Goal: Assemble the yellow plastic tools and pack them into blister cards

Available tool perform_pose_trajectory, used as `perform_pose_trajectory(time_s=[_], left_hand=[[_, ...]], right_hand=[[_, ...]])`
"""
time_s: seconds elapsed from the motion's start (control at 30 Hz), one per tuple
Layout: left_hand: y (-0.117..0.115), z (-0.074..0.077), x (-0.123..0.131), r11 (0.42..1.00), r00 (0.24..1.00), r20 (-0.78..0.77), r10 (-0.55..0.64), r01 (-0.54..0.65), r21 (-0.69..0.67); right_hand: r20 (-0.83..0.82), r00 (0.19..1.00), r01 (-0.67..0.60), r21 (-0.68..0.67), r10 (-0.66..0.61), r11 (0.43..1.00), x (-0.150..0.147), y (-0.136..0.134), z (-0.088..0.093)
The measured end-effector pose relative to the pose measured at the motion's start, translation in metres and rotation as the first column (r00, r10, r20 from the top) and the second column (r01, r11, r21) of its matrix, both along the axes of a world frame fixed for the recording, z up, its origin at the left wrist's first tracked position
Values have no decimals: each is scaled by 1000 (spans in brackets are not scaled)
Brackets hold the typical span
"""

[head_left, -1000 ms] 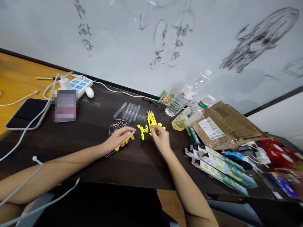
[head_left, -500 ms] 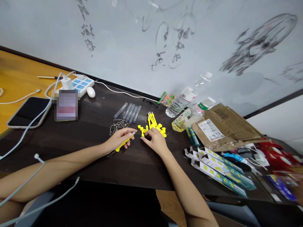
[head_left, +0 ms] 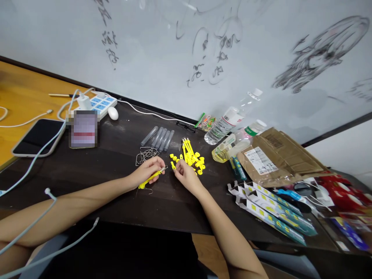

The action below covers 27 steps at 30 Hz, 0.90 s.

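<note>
My left hand [head_left: 148, 171] is closed around a thin yellow plastic rod [head_left: 151, 178], tilted up to the right, with a metal end and small wire loop near the fingertips. A thin wire hangs by the rod's lower end. My right hand [head_left: 188, 175] pinches a small yellow plastic piece [head_left: 173, 165], just above the table and apart from the rod. Beyond it lies a pile of small yellow parts [head_left: 199, 162] with several yellow rods [head_left: 187, 145]. Bent wire hooks [head_left: 145, 154] lie behind my left hand, and several clear tubes [head_left: 158, 138] lie farther back.
On the right are two bottles [head_left: 223, 126], a brown package [head_left: 279, 155] and open flat boxes [head_left: 273, 211]. To the left sit a phone [head_left: 37, 137], a power strip [head_left: 104, 102] and a white egg-shaped object [head_left: 113, 113]. Cables [head_left: 71, 242] cross my left forearm. A whiteboard [head_left: 162, 58] stands behind.
My right hand has drawn slightly back from the pile and now lifts the small yellow piece. The rod in my left hand has shifted slightly, showing more of its metal end.
</note>
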<state>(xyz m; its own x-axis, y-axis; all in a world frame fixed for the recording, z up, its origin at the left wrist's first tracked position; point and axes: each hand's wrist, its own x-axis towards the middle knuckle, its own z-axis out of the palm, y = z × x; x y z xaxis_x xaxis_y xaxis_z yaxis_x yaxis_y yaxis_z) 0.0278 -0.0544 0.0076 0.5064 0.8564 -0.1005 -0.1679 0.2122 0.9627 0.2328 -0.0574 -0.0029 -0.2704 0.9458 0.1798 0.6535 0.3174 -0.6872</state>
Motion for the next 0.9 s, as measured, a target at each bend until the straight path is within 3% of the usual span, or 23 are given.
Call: perform_pose_trajectory(time_s=[0.13,0.27,0.43,0.67,0.9], left_hand=[[0,-1,1,999,1000,-30,-3,4,37],[0,-5,1,997,998,-59,-28,32,76],[0,-8,0,994,994,-81,-77,84,76],[-3,-5,0,995,993,-91,-74,80,65],[-4,-6,1,994,992,-105,-72,80,72]], right_hand=[[-387,922,-84,-154,18,984,-11,-5,0],[-521,853,-141,-193,21,971,-18,-11,4],[-519,855,-98,-155,4,983,-19,-14,4],[-348,936,-59,-27,46,998,-21,-16,3],[-348,936,-60,-33,45,998,-21,-17,-3]])
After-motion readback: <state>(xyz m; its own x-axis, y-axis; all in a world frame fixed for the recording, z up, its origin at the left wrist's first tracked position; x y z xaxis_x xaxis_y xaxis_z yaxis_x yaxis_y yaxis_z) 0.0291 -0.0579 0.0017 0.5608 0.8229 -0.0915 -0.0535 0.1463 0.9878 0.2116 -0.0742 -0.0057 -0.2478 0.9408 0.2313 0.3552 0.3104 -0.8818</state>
